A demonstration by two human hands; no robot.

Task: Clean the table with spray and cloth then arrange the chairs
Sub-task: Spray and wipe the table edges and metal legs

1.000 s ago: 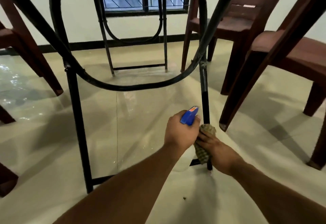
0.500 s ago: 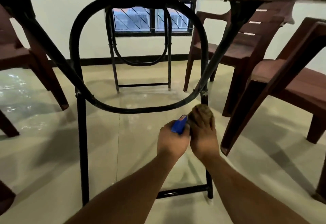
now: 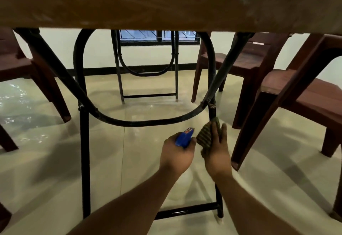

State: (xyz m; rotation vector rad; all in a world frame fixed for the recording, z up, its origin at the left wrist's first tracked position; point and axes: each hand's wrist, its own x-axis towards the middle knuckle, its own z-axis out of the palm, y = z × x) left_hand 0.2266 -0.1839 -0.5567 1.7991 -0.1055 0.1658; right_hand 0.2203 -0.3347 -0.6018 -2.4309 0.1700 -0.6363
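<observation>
I am looking under the table, whose wooden edge (image 3: 166,7) crosses the top of the view. My left hand (image 3: 176,153) grips a spray bottle with a blue head (image 3: 185,137); the bottle's body is hidden behind the hand. My right hand (image 3: 217,149) holds a checked green cloth (image 3: 205,136) wrapped against the table's near right black metal leg (image 3: 212,112), fingers pointing up the leg. The two hands sit side by side, almost touching.
Dark brown plastic chairs stand to the right (image 3: 299,94), back right (image 3: 240,57) and left (image 3: 24,64). The near left table leg (image 3: 84,151) and a floor crossbar (image 3: 187,210) frame my arms. A second leg frame (image 3: 148,72) stands farther back on the glossy tiled floor.
My right hand with the cloth has slid up the right leg from near the floor. My head rose, bringing the tabletop edge into view. The left hand stayed beside it with the spray bottle.
</observation>
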